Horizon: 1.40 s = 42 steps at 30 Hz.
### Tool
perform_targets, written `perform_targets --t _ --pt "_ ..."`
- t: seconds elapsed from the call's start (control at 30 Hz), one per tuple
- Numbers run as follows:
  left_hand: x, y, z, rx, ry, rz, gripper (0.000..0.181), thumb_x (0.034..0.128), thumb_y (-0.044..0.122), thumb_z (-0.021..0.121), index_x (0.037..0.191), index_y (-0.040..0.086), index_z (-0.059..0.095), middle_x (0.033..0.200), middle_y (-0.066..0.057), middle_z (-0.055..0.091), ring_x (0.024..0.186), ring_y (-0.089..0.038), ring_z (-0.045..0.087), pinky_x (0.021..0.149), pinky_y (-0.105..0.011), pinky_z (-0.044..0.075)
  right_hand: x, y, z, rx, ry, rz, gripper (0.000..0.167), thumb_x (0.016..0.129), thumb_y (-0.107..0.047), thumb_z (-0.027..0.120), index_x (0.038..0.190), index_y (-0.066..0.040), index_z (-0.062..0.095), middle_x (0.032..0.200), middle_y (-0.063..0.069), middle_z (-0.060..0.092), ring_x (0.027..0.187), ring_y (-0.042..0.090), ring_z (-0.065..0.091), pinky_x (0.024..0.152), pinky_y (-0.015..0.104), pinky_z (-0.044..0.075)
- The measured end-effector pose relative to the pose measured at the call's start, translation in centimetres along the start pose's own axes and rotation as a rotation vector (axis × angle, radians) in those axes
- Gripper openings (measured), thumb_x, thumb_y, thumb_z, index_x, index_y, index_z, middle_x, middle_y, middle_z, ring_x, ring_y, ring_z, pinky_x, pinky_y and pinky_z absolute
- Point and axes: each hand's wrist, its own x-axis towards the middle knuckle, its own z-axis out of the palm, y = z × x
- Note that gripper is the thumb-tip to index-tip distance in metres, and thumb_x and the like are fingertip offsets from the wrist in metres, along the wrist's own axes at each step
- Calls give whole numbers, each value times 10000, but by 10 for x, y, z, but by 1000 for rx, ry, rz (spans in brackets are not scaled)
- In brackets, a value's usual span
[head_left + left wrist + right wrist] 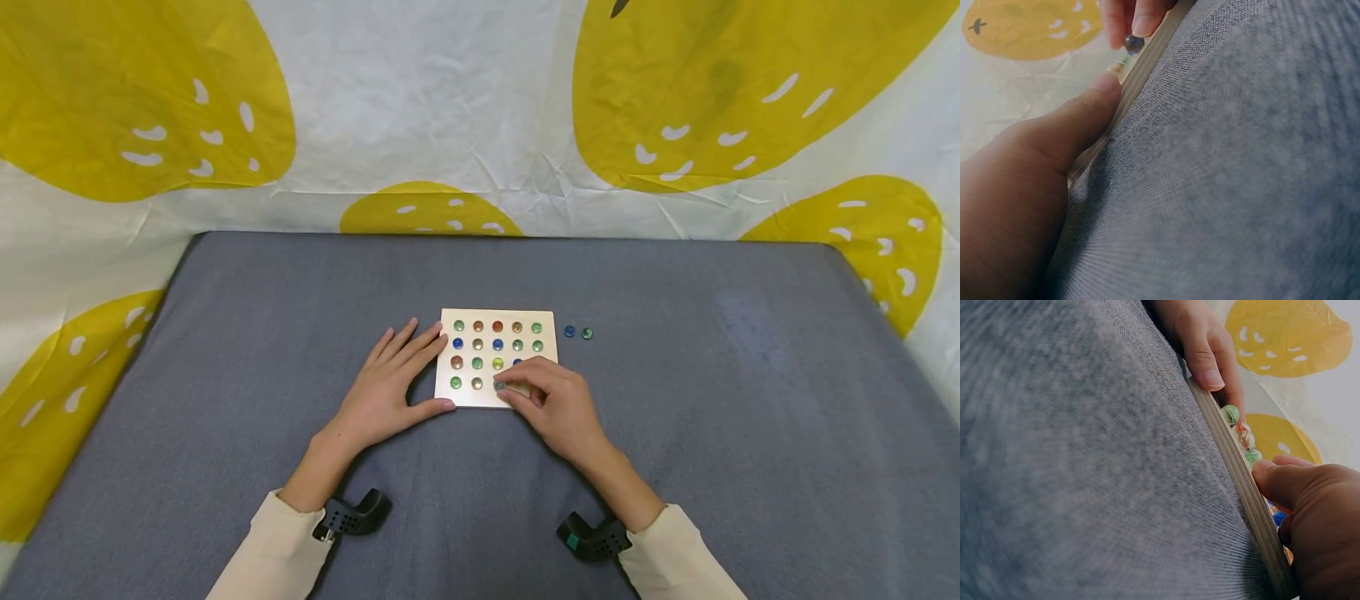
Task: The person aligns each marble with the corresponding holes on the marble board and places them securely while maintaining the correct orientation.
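Observation:
A pale wooden board lies on the cloth, with rows of coloured glass marbles seated on it. My left hand rests at the board's left side, fingers straight and spread, its thumb on the near left corner. With thumb and forefinger, my right hand pinches a marble at the third place of the nearest row; it looks dark in the left wrist view. A green marble sits close to the left thumb in the right wrist view. The right hand hides part of the board's near right corner.
Two loose marbles, one blue and one green, lie on the cloth just right of the board. A grey cloth covers the table. Behind it hangs a white curtain with yellow fruit shapes.

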Motion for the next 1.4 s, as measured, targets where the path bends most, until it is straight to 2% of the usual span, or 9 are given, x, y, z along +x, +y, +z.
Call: perform_targets --t 0.73,0.93,1.1,1.23,1.4 --pt "-1 -2 2 -1 1 0 853 799 533 704 1478 123 392 1534 -26 319 1430 -301 182 1156 -485 83 0 1 1 -1 6 8 177 778 -60 798 929 -142 756 896 -80 668 548 28 427 482 152 340" --pt "-1 -3 2 -1 4 3 850 803 539 698 1479 123 392 1535 -25 318 1429 -302 184 1156 -484 85 1 -2 0 63 30 10 162 788 -53 786 926 -133 757 906 -64 671 559 48 440 489 153 346" --pt "-1 -2 1 2 6 6 847 799 532 704 1474 120 400 1532 -25 323 1427 -304 189 1155 -484 89 2 -5 -4 132 56 -17 165 780 -18 781 928 -87 753 915 14 678 572 77 467 486 188 382" --pt "1 -1 1 6 9 12 852 812 575 671 1477 121 395 1532 -28 324 1426 -307 191 1153 -489 95 4 -4 -14 102 80 -2 156 795 -33 773 936 -96 753 925 8 674 591 66 476 495 191 392" --pt "0 -2 1 8 8 17 863 843 684 538 1483 126 384 1534 -32 320 1427 -309 187 1152 -493 96 8 4 -30 26 144 20 192 780 -20 782 948 -105 749 873 9 655 575 69 440 490 189 350"
